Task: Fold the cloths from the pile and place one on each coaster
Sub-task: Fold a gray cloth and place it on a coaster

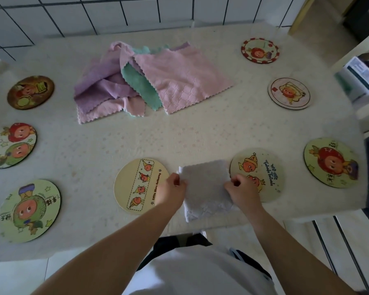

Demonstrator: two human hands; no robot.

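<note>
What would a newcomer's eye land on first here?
Probably the two hands, left hand and right hand, pinching a pale cloth at the table's near edge, between two coasters. Next, the pile of pink, purple and green cloths at the far middle, with round cartoon coasters, all bare, down both sides.
</note>
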